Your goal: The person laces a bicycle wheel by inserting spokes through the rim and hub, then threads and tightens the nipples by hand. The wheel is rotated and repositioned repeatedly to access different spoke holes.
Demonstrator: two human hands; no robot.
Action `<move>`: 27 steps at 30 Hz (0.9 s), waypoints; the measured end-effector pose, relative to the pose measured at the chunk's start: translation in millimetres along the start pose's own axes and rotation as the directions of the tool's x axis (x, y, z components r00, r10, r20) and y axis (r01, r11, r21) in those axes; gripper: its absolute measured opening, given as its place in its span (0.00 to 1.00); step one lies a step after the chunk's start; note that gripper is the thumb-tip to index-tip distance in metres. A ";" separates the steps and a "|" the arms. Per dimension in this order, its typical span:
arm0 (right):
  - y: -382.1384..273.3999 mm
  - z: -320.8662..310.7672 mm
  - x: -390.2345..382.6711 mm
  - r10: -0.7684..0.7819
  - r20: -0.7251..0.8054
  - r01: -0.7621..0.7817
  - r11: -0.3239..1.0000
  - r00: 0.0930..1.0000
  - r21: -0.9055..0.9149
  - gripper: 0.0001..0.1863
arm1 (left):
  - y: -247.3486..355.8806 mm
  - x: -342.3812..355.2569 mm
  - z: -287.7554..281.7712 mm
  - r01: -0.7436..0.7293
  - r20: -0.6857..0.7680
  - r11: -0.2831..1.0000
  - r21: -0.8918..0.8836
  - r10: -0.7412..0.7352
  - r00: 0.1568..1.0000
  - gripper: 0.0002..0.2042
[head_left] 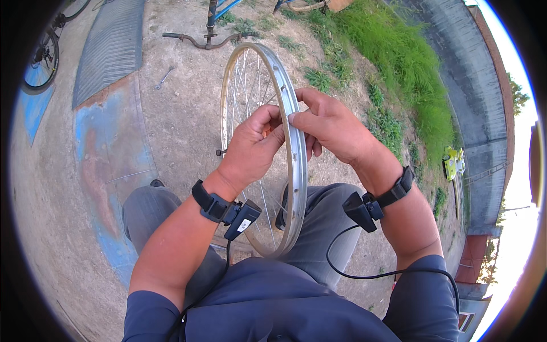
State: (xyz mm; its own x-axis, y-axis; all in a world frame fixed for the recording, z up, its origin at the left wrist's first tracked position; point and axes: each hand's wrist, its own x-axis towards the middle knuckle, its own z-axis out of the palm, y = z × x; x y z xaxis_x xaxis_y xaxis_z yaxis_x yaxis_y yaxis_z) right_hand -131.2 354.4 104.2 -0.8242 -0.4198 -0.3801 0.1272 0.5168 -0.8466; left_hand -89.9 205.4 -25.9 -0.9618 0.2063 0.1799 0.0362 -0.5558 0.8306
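A bare bicycle wheel [296,196] without a tire stands upright between my knees, its silver rim facing me and thin spokes [250,85] behind. My left hand [253,145] is closed at the rim's inner left side, thumb and forefinger pinched close to the spokes. What lies right between those fingertips is hidden. From the right, my right hand [330,125] grips the rim, thumb pressed on its outer face and forefinger bent over the far side. An axle end [221,153] sticks out left of the wheel.
Beyond the wheel are a rusty handlebar [208,43] and bike frame. A wrench [164,78] lies on the dirt, left of it a blue-painted metal sheet [105,165] with a thin rod [131,175]. Another bicycle wheel [48,60] shows far left; grass [399,62] and a wall [473,74] right.
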 end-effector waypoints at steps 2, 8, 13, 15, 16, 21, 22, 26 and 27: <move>-0.3 -0.9 0.4 0.006 0.002 -0.006 1.000 1.000 -0.013 0.27 | 0.9 0.1 -1.0 0.013 -0.001 0.999 0.041 -0.013 1.000 0.09; -0.9 -3.8 -0.4 0.005 0.012 -0.005 1.000 1.000 -0.028 0.27 | -0.1 0.0 2.3 -0.009 0.008 1.000 -0.020 0.009 1.000 0.09; -0.9 -4.0 -0.1 -0.004 0.025 0.005 0.999 1.000 -0.042 0.28 | -3.6 1.5 -0.3 0.023 0.000 0.999 -0.036 -0.023 1.000 0.10; -0.3 -3.2 0.2 -0.013 0.022 0.014 0.999 1.000 -0.038 0.28 | -4.6 1.1 -1.2 0.014 0.009 0.999 -0.048 -0.014 1.000 0.11; 0.1 -2.7 0.3 -0.015 0.018 0.015 0.999 1.000 -0.034 0.28 | -4.8 1.0 -1.5 0.010 0.010 0.999 -0.053 -0.010 1.000 0.11; 0.2 -2.8 -0.9 -0.014 0.016 0.014 1.000 1.000 -0.022 0.27 | -3.0 1.1 0.1 0.033 0.001 0.999 -0.029 -0.033 0.999 0.11; -0.2 -3.2 -1.3 -0.013 0.019 0.014 1.000 1.000 -0.027 0.27 | -2.6 1.0 0.6 0.030 0.005 0.998 -0.055 -0.030 1.000 0.11; -1.2 -3.1 -0.8 -0.017 0.029 0.018 0.999 0.999 -0.033 0.27 | -1.8 1.1 0.4 -0.002 0.001 1.000 -0.025 0.002 1.000 0.10; -1.0 -2.5 -0.7 -0.011 0.023 0.012 0.999 1.000 -0.039 0.27 | -1.7 0.9 -0.3 -0.001 0.004 1.000 -0.027 0.001 1.000 0.10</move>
State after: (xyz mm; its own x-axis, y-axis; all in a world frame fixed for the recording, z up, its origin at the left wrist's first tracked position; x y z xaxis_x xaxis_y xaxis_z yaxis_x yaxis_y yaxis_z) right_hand -132.2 356.0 106.3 -0.8126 -0.4428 -0.3790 0.0957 0.5401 -0.8361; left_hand -90.9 206.3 -27.3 -0.9606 0.2095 0.1828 0.0292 -0.5778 0.8156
